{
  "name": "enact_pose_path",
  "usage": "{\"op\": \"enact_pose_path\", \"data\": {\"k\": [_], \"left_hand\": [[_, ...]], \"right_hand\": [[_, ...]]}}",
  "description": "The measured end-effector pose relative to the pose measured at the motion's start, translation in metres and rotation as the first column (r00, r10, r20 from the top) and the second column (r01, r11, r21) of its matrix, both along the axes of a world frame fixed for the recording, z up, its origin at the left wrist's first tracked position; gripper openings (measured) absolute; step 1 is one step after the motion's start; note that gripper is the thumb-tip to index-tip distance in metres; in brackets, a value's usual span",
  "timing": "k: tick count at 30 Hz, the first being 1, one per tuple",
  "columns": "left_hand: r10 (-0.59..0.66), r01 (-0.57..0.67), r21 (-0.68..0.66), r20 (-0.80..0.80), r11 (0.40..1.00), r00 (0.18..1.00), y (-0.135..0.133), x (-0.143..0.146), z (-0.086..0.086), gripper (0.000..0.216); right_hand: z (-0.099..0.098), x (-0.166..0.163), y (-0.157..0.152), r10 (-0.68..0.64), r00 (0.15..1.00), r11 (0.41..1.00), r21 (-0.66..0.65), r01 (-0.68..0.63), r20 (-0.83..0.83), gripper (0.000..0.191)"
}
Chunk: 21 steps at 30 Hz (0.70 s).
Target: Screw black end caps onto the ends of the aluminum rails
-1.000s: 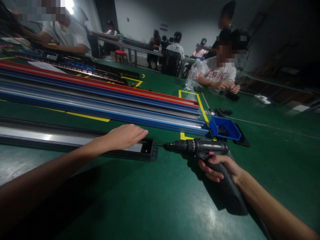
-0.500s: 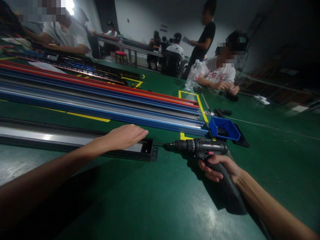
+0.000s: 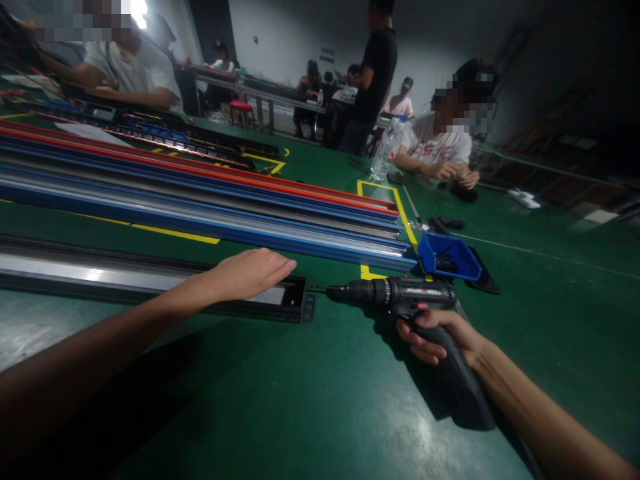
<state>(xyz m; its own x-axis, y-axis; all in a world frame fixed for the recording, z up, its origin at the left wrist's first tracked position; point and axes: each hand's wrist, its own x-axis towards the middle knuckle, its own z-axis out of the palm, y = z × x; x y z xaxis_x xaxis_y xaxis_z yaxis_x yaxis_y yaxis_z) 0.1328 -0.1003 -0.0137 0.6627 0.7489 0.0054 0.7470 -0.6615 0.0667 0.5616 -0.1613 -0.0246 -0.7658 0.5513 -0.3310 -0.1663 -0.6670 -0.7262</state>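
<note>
Fingers point(image 3: 277, 268) of left hand point(image 3: 247, 273) straight, together, laid flat on black metal rail point(image 3: 125, 280) near its end. Fingers of right hand point(image 3: 443, 337) clamped round handle of black cordless drill point(image 3: 405, 293); bit points to 9 o'clock, tip just beside rail's end bracket. Glossy blue plastic bin point(image 3: 450, 257) at 1 o'clock of drill. Long blue and red profiles point(image 3: 200, 200) at 12 o'clock, on matte green table point(image 3: 300, 413).

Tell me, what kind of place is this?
Most likely an assembly workshop. The right hand grips a cordless drill at the end of a long black metal housing, long blue and red rails lie on the green worktable, and other people sit working at benches.
</note>
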Motion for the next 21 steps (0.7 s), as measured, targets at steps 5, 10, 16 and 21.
{"op": "enact_pose_path", "data": {"k": [5, 10, 16, 21], "left_hand": [[-0.007, 0.007, 0.011, -0.007, 1.000, 1.000, 0.0004, -0.0012, -0.0018, 0.035], [-0.005, 0.005, 0.011, -0.014, 1.000, 1.000, -0.0005, 0.0001, -0.0002, 0.035], [-0.017, 0.018, 0.024, -0.031, 1.000, 0.999, 0.0003, -0.0006, -0.0012, 0.035], [-0.008, 0.009, 0.028, -0.046, 1.000, 0.999, -0.0006, 0.0006, 0.0001, 0.034]], "right_hand": [[-0.0004, 0.0013, -0.0008, -0.013, 1.000, 1.000, -0.021, 0.014, 0.008, 0.025], [-0.0004, 0.0027, -0.0008, -0.017, 1.000, 0.999, -0.038, 0.018, 0.014, 0.024], [0.0008, 0.0010, -0.0010, -0.024, 1.000, 0.999, -0.037, 0.024, 0.017, 0.024], [0.0019, -0.0004, -0.0012, -0.036, 0.999, 0.998, -0.045, 0.037, 0.026, 0.025]]}}
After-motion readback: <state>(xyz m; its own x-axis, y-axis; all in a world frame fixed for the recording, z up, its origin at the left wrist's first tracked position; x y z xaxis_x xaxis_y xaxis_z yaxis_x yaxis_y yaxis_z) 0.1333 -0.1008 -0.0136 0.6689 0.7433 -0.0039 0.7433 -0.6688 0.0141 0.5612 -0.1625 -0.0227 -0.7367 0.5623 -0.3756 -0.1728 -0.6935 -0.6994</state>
